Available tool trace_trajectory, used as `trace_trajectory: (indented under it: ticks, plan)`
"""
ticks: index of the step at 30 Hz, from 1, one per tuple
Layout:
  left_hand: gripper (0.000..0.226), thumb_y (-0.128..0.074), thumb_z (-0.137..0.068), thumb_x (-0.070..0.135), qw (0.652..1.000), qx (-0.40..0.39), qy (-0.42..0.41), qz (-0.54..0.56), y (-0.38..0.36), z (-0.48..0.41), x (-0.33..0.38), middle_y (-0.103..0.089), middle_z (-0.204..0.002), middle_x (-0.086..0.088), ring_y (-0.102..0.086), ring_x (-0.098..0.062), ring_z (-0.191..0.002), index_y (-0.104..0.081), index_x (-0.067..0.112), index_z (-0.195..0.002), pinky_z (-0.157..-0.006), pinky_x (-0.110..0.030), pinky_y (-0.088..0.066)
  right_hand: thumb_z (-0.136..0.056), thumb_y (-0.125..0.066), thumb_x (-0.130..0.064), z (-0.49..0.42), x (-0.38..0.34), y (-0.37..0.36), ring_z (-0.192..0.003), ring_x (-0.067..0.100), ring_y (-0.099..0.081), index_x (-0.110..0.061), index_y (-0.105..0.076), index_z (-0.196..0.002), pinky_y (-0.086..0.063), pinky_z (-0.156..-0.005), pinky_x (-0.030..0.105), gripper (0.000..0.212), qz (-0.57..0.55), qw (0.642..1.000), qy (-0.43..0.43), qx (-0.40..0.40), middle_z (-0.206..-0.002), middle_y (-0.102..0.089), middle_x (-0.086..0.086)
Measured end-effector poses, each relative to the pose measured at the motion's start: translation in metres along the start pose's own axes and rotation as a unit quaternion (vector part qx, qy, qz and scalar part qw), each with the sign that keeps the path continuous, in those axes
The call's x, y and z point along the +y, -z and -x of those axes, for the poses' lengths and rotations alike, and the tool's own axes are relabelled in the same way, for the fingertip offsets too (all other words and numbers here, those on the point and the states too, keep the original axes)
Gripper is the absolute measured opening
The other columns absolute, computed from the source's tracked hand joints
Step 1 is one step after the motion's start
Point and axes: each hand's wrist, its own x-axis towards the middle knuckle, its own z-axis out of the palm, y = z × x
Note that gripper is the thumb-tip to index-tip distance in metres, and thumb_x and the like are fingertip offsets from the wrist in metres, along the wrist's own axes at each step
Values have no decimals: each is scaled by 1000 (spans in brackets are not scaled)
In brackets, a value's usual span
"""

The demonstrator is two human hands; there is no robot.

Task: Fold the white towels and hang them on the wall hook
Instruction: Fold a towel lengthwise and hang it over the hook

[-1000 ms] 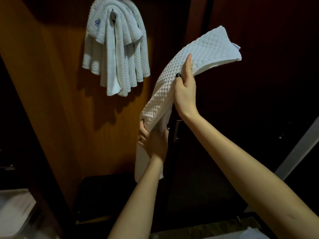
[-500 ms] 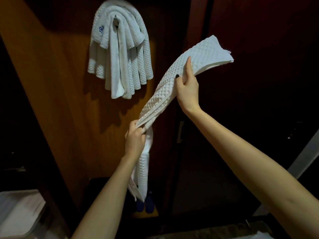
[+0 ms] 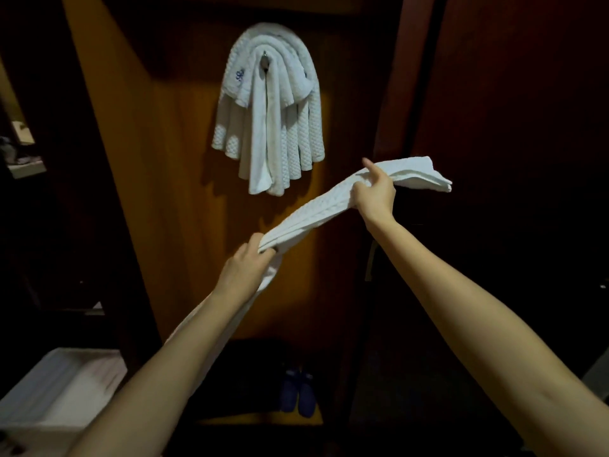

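White waffle-weave towel (image 3: 316,212), folded into a narrow band, is held slantwise in the air in front of a wooden wall panel (image 3: 164,192), below and to the right of the hook. Its lower part is clasped by the left grip (image 3: 245,270), fingers curled round the cloth, and a tail of fabric hangs beneath the left forearm. Its upper part is pinched by the right grip (image 3: 375,194), with one finger raised; the free end projects to the right beyond it. Above, several white towels (image 3: 268,120) are draped in a bundle over a metal wall hook (image 3: 265,59). A pair of blue shoes (image 3: 298,395) is seen on the floor below, and a pale box (image 3: 59,384) at lower left.
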Motion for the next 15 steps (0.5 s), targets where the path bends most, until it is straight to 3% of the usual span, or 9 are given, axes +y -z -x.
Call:
trace_trajectory:
  ticks: [3,6,9,11,15]
  plan:
    - [26,-56,-92,18,994,40,99,10,-2,-1,5,-35,-129,-10,-55,-34,-92,-46,10,-114,-73,-45,-50,-88,-43,6,1,-17,-14,-103,13,-55,-15,-63,-125,-48,-93,25,47,-56,998,-17,0,-129,-60,10]
    - [31,-55,-91,13,992,44,117,32,-2,1,-9,-35,-128,-12,-54,-35,-93,-42,14,-119,-74,-42,-49,-87,-42,5,-5,-33,-22,-110,16,-59,-12,-66,-121,-50,-97,29,45,-51,999,-3,12,-122,-64,7]
    - [44,-54,-88,2,999,24,37,11,3,-8,-42,-40,-123,-7,-47,-27,-104,-48,21,-127,-83,-36,-49,-87,-42,4,-18,-44,-22,-105,12,-60,-11,-63,-127,-51,-89,21,47,-5,1000,29,10,-120,-64,6]
    - [52,-55,-86,0,1000,5,-1,-17,10,-17,-64,-44,-120,-5,-44,-25,-103,-50,26,-131,-87,-36,-46,-87,-42,5,-24,-46,-25,-114,16,-59,-10,-62,-128,-47,-99,27,47,15,999,46,19,-128,-62,8]
    - [38,-51,-87,-1,998,62,27,3,27,-47,-86,-46,-117,-11,-50,-31,-96,-57,12,-122,-81,-41,-47,-87,-40,6,-28,-44,-37,-122,20,-54,-11,-64,-123,-45,-105,37,46,-13,997,65,25,-129,-60,8]
